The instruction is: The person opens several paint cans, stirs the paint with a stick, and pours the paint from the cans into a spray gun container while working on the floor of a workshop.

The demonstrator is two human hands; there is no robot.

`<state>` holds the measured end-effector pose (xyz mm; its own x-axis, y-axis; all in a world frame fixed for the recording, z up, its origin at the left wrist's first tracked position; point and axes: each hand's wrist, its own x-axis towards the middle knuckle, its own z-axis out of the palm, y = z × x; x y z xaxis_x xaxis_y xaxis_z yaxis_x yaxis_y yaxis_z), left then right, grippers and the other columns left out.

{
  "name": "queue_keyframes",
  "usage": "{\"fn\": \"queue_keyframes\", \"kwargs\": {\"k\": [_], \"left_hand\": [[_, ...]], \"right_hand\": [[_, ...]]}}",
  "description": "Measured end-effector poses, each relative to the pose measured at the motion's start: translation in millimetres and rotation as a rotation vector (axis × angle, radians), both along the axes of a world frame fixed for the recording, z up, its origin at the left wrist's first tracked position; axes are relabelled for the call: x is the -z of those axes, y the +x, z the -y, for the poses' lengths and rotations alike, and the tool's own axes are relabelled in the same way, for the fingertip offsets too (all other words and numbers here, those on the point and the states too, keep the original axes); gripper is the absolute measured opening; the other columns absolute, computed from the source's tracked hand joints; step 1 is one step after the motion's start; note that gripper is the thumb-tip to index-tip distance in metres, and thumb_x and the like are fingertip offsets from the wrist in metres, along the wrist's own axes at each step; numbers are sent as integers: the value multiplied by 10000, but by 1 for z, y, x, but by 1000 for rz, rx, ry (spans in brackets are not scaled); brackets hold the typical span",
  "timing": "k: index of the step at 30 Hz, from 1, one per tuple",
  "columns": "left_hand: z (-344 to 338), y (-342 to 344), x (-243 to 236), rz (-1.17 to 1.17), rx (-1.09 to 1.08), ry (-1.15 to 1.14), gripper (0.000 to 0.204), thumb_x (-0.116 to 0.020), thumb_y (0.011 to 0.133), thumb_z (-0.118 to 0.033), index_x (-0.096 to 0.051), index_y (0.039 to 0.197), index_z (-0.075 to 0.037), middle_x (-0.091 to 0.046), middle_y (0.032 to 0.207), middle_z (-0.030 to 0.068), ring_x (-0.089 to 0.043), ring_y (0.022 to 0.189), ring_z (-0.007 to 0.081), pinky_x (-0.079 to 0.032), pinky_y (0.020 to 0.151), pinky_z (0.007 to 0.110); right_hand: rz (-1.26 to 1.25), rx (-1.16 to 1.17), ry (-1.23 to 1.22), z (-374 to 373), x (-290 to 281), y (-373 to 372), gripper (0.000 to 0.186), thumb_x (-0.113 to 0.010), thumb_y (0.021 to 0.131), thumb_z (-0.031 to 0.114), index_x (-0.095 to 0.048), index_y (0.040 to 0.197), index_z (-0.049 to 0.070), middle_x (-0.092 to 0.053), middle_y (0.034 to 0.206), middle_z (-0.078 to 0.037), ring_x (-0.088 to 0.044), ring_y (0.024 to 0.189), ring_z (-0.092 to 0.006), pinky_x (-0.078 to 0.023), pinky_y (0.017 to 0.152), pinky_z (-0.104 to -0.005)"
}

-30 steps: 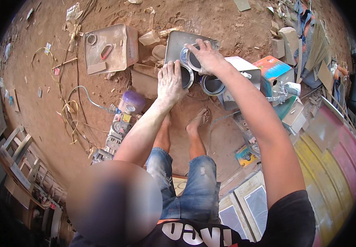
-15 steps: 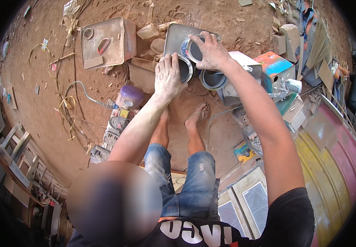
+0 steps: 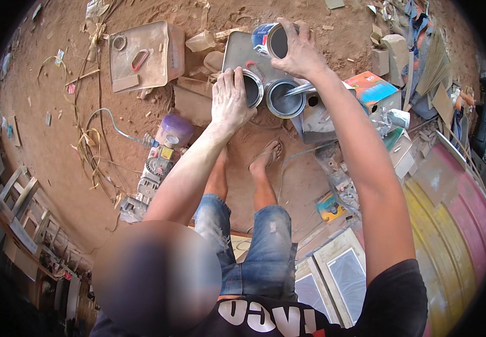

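My left hand [image 3: 230, 100] is wrapped round the side of an open paint can [image 3: 255, 91] with a dark inside. Further off and to the right, my right hand [image 3: 302, 53] grips a second paint can [image 3: 261, 37] with a blue, red and white label; its dark open mouth is tilted toward me. Just right of the left-hand can stands a third open can [image 3: 285, 106] holding grey paint. A metallic-looking handle [image 3: 301, 89] leans out of that can over its right rim; its lower end is hidden in the paint.
A dusty upturned tub [image 3: 159, 45] carrying a roll of tape and a red ring-shaped piece stands at the far left. An air compressor [image 3: 167, 146] with a purple tank sits left of my feet. An orange and blue box [image 3: 371, 88] is at the right, near scrap and coloured metal sheets [image 3: 445, 224].
My right hand has carried its can up and away to the right, apart from the left-hand can. The third can now shows fully, with the handle in it. My left hand has barely moved.
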<state>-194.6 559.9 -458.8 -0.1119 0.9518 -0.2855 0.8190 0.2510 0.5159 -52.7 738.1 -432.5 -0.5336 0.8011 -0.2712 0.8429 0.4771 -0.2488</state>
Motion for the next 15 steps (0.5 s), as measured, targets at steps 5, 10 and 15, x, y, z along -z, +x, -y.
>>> {"fn": "queue_keyframes", "kwargs": {"k": [5, 10, 15], "left_hand": [[-8, 10, 6, 1, 27, -3, 1127, -898, 570, -227, -271, 1474, 16, -369, 1415, 236, -364, 1344, 415, -330, 1109, 510], [-3, 3, 18, 45, -2, 90, 1051, -864, 606, -194, -291, 1460, 21, -367, 1408, 252, -352, 1352, 444, -307, 1121, 531], [-5, 4, 30, 75, -60, 604, 729, -662, 834, -265, -390, 1446, 21, -473, 1387, 232, -449, 1299, 445, -322, 1096, 581]], "right_hand": [[-81, 22, 47, 3, -12, -23, 1033, -791, 664, 367, -253, 1536, 230, -325, 1422, -251, -406, 1298, -513, -416, 1078, -563], [-172, -150, 18, 22, -32, -92, 1030, -811, 671, 371, -264, 1537, 252, -318, 1438, -232, -408, 1300, -510, -458, 1046, -576], [-116, -349, -64, 67, -12, -196, 1031, -825, 700, 372, -254, 1551, 262, -281, 1535, -251, -367, 1387, -485, -468, 1073, -548]]}}
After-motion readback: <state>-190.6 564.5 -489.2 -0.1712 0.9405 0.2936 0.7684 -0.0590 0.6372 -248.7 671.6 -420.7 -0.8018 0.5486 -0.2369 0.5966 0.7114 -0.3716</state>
